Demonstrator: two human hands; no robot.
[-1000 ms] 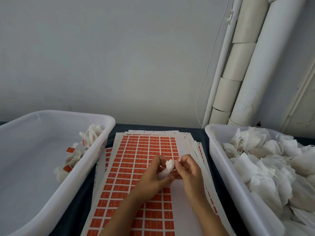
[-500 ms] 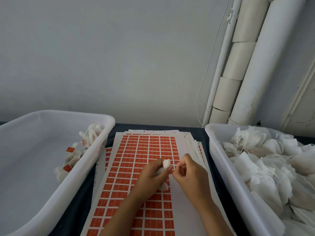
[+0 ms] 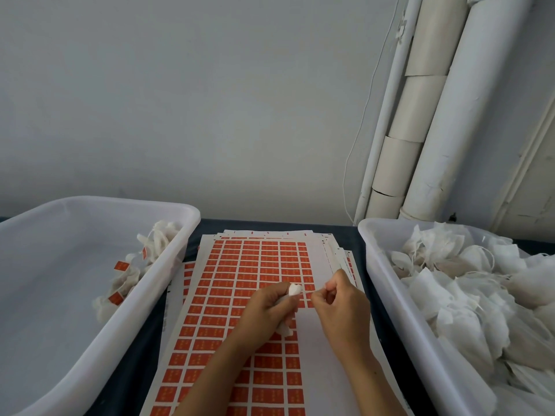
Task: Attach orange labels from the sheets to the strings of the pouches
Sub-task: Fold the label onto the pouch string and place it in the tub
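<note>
Over the stack of white sheets of orange labels (image 3: pixel 258 265), the left hand (image 3: pixel 270 310) grips a small, soft, featherlight white mesh pouch (image 3: pixel 294 290) while the right hand (image 3: pixel 339 301) pinches what seems its thin string, best held near its end.

White pipes (image 3: pixel 468 115) and a thin cord (image 3: pixel 365 115) against the wall (image 3: pixel 210 100).

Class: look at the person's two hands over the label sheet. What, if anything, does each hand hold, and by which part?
The left hand grips a white pouch round its middle. The right hand has its fingertips pinched; its grip may be on the pouch's string, too thin to see.
</note>
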